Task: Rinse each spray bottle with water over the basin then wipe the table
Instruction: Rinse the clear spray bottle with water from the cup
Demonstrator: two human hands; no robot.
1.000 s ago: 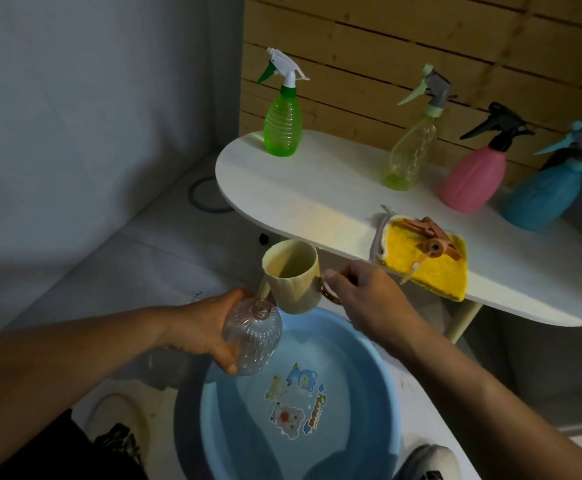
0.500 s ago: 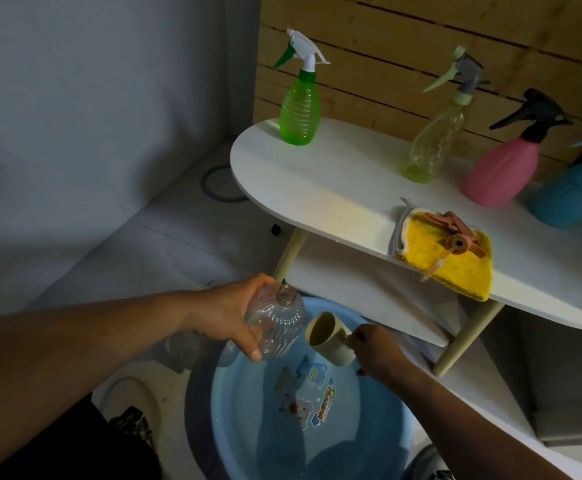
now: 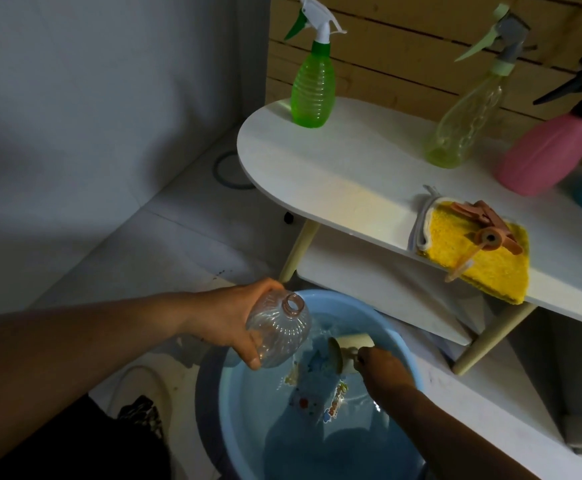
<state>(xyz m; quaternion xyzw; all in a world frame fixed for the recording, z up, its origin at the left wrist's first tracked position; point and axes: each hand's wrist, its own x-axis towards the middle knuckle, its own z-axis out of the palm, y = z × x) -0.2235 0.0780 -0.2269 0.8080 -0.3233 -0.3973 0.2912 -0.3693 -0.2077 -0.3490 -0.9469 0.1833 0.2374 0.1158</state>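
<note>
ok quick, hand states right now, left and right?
Left hand: closed, gripping the clear bottle over the basin.
Right hand: closed, holding the cream cup by its handle, dipped in the basin.

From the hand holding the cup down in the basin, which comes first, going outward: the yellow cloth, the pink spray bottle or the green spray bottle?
Measured from the right hand in the head view:
1. Yellow cloth, at the table's front edge, just above and to the right.
2. Pink spray bottle, standing at the back right.
3. Green spray bottle, at the table's far left end.
The last two are fairly close; the green one looks slightly farther.
</note>
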